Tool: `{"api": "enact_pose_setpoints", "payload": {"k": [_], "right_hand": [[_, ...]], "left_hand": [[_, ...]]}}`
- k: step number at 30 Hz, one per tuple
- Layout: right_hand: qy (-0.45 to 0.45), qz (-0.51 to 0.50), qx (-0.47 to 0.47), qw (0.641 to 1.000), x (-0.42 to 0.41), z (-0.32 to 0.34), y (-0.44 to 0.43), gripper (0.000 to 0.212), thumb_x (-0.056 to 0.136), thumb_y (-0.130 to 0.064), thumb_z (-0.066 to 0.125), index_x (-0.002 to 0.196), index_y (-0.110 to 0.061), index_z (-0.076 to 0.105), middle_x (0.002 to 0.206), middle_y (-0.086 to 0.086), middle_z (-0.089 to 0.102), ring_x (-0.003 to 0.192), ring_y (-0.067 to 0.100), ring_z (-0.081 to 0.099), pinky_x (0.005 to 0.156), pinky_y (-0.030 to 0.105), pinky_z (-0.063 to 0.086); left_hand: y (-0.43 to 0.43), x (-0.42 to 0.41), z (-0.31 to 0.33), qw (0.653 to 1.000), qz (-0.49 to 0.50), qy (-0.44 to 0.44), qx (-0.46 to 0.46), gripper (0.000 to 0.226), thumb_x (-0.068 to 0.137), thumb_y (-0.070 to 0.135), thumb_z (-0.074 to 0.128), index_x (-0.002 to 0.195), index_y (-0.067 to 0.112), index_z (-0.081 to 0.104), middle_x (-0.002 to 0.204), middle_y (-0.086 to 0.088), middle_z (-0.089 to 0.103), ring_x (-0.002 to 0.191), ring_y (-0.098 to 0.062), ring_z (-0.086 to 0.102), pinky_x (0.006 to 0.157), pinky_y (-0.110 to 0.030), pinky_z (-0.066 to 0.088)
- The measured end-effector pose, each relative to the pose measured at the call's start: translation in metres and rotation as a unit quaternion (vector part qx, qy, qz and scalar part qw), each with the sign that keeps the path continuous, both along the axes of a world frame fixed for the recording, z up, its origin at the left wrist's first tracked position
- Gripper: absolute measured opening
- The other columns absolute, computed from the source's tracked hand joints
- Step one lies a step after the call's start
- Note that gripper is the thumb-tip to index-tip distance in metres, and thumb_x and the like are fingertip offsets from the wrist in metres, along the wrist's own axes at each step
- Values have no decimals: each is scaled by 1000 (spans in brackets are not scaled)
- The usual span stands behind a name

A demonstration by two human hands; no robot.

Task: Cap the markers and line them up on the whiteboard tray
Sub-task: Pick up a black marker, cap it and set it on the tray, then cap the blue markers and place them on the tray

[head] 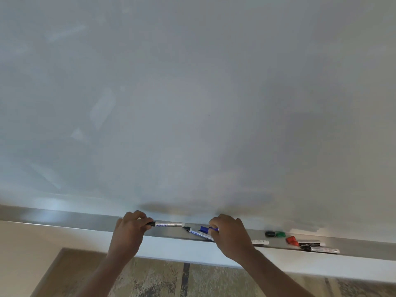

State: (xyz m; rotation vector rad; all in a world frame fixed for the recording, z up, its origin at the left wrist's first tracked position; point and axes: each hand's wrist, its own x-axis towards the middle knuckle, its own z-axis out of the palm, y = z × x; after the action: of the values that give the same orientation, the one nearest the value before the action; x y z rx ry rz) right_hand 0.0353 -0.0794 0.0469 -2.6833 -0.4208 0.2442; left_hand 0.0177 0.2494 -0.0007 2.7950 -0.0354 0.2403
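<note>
The left hand (128, 231), just left of the frame's lower centre, has its fingers curled tight around the dark end of a white-barrelled marker (169, 224); the barrel sticks out to the right along the tray, level with it. The right hand (230, 232), a little right of centre, is closed over a blue cap (204, 228) and the rear part of a second marker (198, 233), whose bare dark tip points left toward the end of the first. The two markers nearly meet between the hands.

Both lie on or just above the metal whiteboard tray (75, 218), which runs across the lower third of the frame, sloping down to the right. Further right on the tray sit a green cap (280, 234) with a black cap (270, 234) touching it, a red cap (291, 240), a white marker end (260, 242) showing past the right wrist, and two more markers (319, 248) lying side by side. That makes five markers in view and four loose caps.

The whiteboard (192, 93) fills the upper frame.
</note>
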Motion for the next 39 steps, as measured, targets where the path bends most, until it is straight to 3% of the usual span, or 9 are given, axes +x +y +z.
{"api": "enact_pose_setpoints", "payload": {"k": [2, 5, 8, 18, 23, 29, 34, 39], "right_hand": [[-18, 5, -37, 999, 2, -19, 10, 22, 95, -25, 47, 74, -28, 41, 68, -9, 37, 70, 18, 38, 75, 38, 38], [-25, 21, -110, 993, 6, -41, 25, 16, 95, -17, 46, 92, -23, 60, 84, -3, 57, 81, 23, 51, 73, 38, 34], [-20, 42, -169, 985, 9, -51, 41, 14, 92, -12, 51, 95, -20, 62, 91, 3, 63, 89, 28, 58, 71, 38, 32], [-21, 66, -230, 971, 11, -77, 60, 12, 94, -21, 56, 102, -16, 63, 102, 7, 64, 99, 30, 58, 85, 42, 41], [-33, 73, -210, 974, 12, -80, 59, 20, 96, -34, 58, 101, -15, 63, 101, 7, 63, 99, 30, 57, 86, 43, 40], [-7, 74, -178, 981, 13, -78, 54, 17, 88, -24, 67, 102, -19, 59, 104, 3, 57, 101, 27, 54, 84, 43, 35], [-23, 18, -98, 995, 10, -60, 40, 10, 87, -30, 67, 93, -26, 59, 93, -8, 52, 94, 20, 54, 74, 38, 30], [-58, -86, -57, 993, 0, -35, 0, 9, 85, -33, 69, 88, -35, 60, 85, -16, 52, 83, 12, 50, 68, 37, 27]], "left_hand": [[12, 2, -17, 1000, 9, 15, 14, 25, 77, 13, 90, 95, 30, 83, 91, 12, 72, 78, -22, 64, 67, -38, 48], [23, 5, -33, 999, 7, 38, 30, 27, 77, 11, 89, 95, 31, 83, 91, 11, 74, 78, -24, 64, 67, -39, 49], [28, 9, -38, 997, 0, 60, 40, 29, 79, 10, 86, 96, 33, 83, 94, 11, 75, 82, -24, 65, 70, -39, 48], [38, 13, -56, 994, -38, 83, 52, 37, 84, 5, 78, 104, 37, 81, 101, 13, 75, 90, -20, 65, 75, -37, 46], [42, 8, -60, 994, -54, 84, 31, 31, 88, 10, 77, 109, 33, 79, 106, 12, 73, 96, -18, 66, 82, -38, 45], [35, 5, -53, 996, -40, 85, 9, 28, 93, 9, 69, 108, 30, 79, 108, 13, 72, 102, -16, 64, 90, -38, 42], [13, 1, -43, 998, -26, 50, -7, 28, 85, 3, 76, 102, 25, 79, 100, 9, 74, 99, -19, 66, 88, -41, 47], [-44, 0, -28, 996, -70, 34, -34, 22, 85, 11, 79, 104, 22, 79, 101, 6, 76, 98, -20, 67, 86, -43, 52]]}}
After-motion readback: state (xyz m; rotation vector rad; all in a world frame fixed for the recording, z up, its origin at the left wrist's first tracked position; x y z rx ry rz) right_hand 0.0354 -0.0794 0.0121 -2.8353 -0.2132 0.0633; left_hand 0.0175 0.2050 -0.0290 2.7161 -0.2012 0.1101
